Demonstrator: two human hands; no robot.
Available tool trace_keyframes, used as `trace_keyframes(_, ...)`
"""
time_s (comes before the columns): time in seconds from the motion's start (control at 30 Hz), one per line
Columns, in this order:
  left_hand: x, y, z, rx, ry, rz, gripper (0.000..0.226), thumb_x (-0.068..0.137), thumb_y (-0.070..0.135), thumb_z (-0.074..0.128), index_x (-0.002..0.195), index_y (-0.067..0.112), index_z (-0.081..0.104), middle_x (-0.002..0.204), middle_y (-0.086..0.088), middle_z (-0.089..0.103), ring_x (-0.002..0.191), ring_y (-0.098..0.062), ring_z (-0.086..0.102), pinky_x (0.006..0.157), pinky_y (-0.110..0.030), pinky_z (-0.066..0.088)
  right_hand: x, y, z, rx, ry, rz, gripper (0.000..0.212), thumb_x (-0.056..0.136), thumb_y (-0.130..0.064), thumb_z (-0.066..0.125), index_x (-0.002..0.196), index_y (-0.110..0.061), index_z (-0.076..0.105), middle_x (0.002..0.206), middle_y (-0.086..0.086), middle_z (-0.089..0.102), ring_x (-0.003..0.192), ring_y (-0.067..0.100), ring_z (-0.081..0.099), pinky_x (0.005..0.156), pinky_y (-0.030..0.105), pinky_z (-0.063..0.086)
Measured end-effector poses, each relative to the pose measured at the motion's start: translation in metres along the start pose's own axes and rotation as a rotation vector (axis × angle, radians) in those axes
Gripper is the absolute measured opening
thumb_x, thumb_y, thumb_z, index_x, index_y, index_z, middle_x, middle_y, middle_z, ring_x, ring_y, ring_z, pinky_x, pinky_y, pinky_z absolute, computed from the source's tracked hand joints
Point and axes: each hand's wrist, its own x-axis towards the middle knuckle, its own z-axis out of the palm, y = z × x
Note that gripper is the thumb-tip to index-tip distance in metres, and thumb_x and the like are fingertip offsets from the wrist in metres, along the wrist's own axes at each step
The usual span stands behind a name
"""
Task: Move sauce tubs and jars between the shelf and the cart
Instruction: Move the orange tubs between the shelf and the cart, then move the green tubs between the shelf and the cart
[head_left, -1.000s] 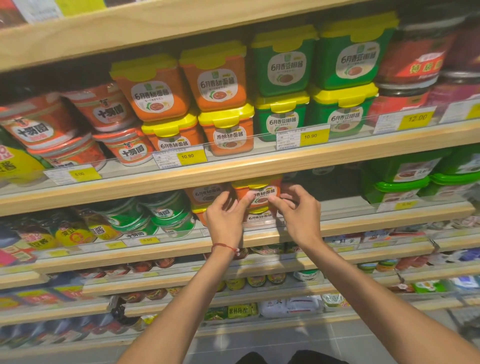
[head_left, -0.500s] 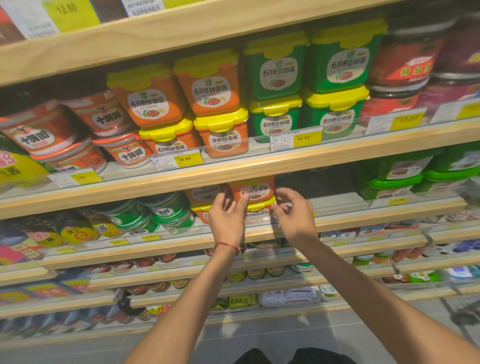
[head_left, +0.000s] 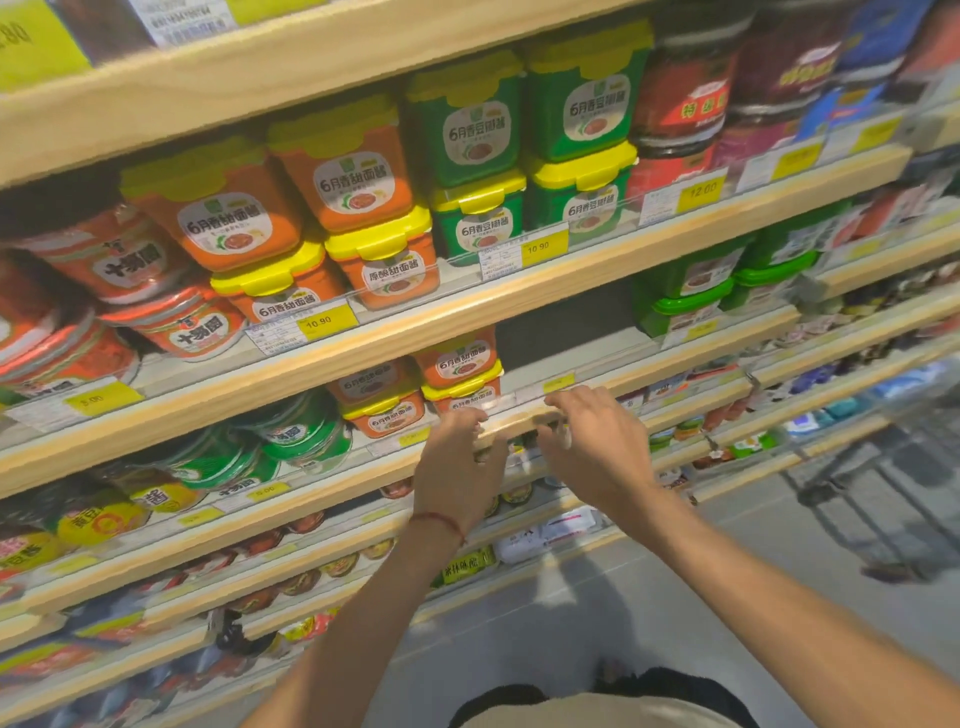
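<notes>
Both hands are hanging right at the front lip of the pale wooden shelf (head_left: 701, 353). The left hand (head_left: 457, 467) and right hand (head_left: 597, 452) have loosely bent fingers with nothing in them. The stack of two orange square tubs with yellow lids (head_left: 460, 371) sits just behind the left fingertips, on the shelf. There's a dark open gap (head_left: 561, 332) right of it. Another orange stack (head_left: 376, 400) is tight on its left.

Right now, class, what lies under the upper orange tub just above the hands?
A second orange tub with a yellow lid. The shelf edge hides its base, so what it stands on cannot be seen.
</notes>
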Motion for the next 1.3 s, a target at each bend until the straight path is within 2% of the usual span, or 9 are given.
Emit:
trace_keyframes(0.2,0.006,0.003,0.006,0.125,-0.219,0.21,0.029,0.098,0.044,0.051,0.109,0.02,0.062,0.108,0.002,0.059,0.104,-0.019,0.051,0.089,-0.036,0.048,-0.049,0.015,-0.01,-0.167,0.087,0.198,0.043,0.096,-0.042,0.052,0.128,-0.017,0.067,0.119,0.004,0.07,0.111,0.024,0.061,0.089,0.038,0.051)
trace_keyframes(0.37,0.007,0.022,0.038,0.147,-0.213,0.494,0.033,0.09,0.04,0.056,0.105,0.014,0.069,0.095,-0.002,0.068,0.086,-0.022,0.062,0.074,-0.037,0.056,-0.094,0.041,-0.016,-0.188,0.107,0.412,0.042,0.094,-0.042,0.057,0.124,-0.016,0.068,0.118,0.005,0.068,0.111,0.027,0.059,0.087,0.041,0.051)
trace_keyframes(0.53,0.007,0.067,0.084,0.176,-0.193,0.712,0.029,0.084,0.038,0.066,0.097,0.014,0.073,0.085,-0.001,0.07,0.072,-0.022,0.064,0.059,-0.032,0.052,-0.133,0.081,-0.034,-0.187,0.166,0.567,0.04,0.092,-0.041,0.062,0.122,-0.016,0.07,0.114,0.006,0.07,0.108,0.03,0.061,0.084,0.042,0.05)
trace_keyframes(0.73,0.004,0.159,0.136,0.291,-0.393,0.801,0.044,0.09,0.051,0.049,0.103,0.013,0.069,0.086,-0.005,0.066,0.073,-0.029,0.063,0.056,-0.036,0.051,-0.167,0.164,-0.062,-0.221,0.22,0.684,0.051,0.09,-0.05,0.052,0.119,-0.013,0.072,0.114,0.008,0.071,0.107,0.033,0.062,0.084,0.043,0.05)
trace_keyframes(0.83,0.003,0.223,0.161,0.351,-0.458,0.774,0.058,0.092,0.059,0.038,0.119,0.016,0.066,0.105,-0.005,0.067,0.092,-0.029,0.064,0.07,-0.038,0.054,-0.178,0.219,-0.084,-0.228,0.258,0.701,0.06,0.089,-0.054,0.043,0.12,-0.012,0.072,0.113,0.01,0.071,0.106,0.034,0.063,0.086,0.044,0.05)
trace_keyframes(0.93,-0.001,0.288,0.196,0.367,-0.476,0.77,0.052,0.096,0.058,0.043,0.125,0.019,0.062,0.116,-0.004,0.063,0.107,-0.029,0.06,0.084,-0.041,0.049,-0.191,0.279,-0.116,-0.236,0.276,0.74,0.05,0.093,-0.051,0.057,0.121,-0.011,0.071,0.113,0.01,0.071,0.107,0.034,0.063,0.089,0.045,0.051)
trace_keyframes(1.03,-0.005,0.346,0.234,0.363,-0.471,0.797,0.054,0.094,0.061,0.039,0.123,0.022,0.063,0.116,-0.002,0.062,0.105,-0.028,0.06,0.086,-0.042,0.05,-0.205,0.336,-0.146,-0.24,0.345,0.732,0.04,0.09,-0.042,0.072,0.111,-0.009,0.073,0.103,0.011,0.072,0.097,0.037,0.064,0.08,0.044,0.052)
trace_keyframes(1.13,-0.01,0.399,0.268,0.361,-0.51,0.796,0.064,0.091,0.064,0.027,0.126,0.022,0.061,0.124,-0.002,0.06,0.111,-0.028,0.058,0.087,-0.043,0.05,-0.213,0.391,-0.175,-0.259,0.365,0.729,0.039,0.091,-0.043,0.064,0.11,-0.009,0.073,0.101,0.01,0.07,0.096,0.035,0.062,0.078,0.042,0.051)
trace_keyframes(1.3,-0.008,0.472,0.316,0.32,-0.54,0.846,0.056,0.096,0.058,0.042,0.133,0.018,0.057,0.131,-0.005,0.056,0.118,-0.029,0.055,0.093,-0.045,0.049,-0.218,0.466,-0.218,-0.258,0.379,0.765,0.041,0.092,-0.045,0.064,0.115,-0.011,0.072,0.105,0.009,0.069,0.102,0.034,0.061,0.083,0.043,0.051)
